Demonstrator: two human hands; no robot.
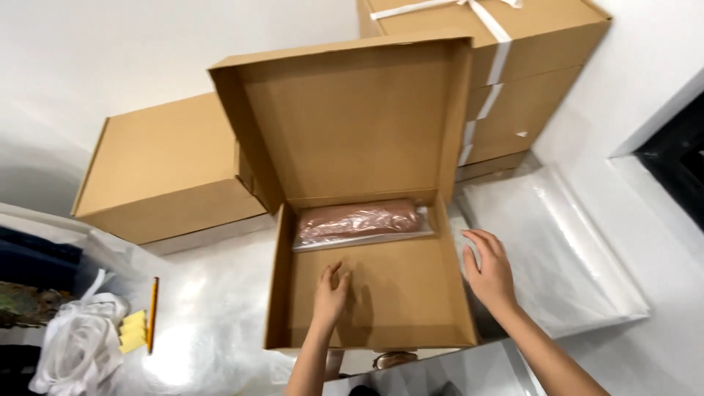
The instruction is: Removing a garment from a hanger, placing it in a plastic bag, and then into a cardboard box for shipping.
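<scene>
An open cardboard box (pixel 282 293) sits in front of me with its lid (pixel 352 117) raised at the back. A pinkish-brown item in a clear plastic bag (pixel 359 220) lies along the far inner wall. My left hand (pixel 331 293) rests inside the box on its bare floor, fingers slightly spread, holding nothing. My right hand (pixel 488 270) hovers just outside the box's right wall, fingers apart and empty, over clear plastic sheets (pixel 557 257).
A closed cardboard box (pixel 165 172) stands at the back left. Stacked boxes tied with white ribbon (pixel 528 59) stand at the back right. At the left lie a pencil (pixel 153 312), yellow sticky notes (pixel 133 331) and a white bag (pixel 73 348).
</scene>
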